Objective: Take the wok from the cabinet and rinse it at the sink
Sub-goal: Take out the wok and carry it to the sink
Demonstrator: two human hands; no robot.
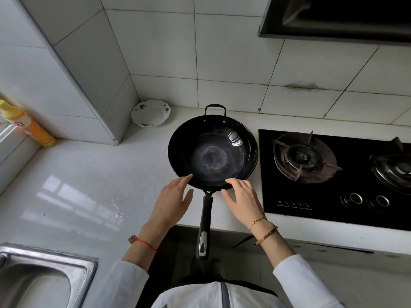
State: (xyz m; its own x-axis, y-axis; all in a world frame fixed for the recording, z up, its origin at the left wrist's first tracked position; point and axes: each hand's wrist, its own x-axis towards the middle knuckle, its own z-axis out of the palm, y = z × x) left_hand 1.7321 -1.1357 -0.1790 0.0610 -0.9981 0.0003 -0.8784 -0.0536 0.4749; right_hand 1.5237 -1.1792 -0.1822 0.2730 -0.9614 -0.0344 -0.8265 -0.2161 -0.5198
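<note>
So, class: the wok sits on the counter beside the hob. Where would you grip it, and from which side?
Grip the long black handle of the wok. It juts toward the person, past the counter edge, so come from the near side. Probably wrap from above; both hands hover open at the rim, holding nothing.

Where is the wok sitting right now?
The wok sits on the counter mid-frame, just left of the stove, with the plate behind it to the left.

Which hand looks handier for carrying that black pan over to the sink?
Probably the left hand. It sits beside the wok handle on the sink's side; the right hand would have to cross over.
</note>
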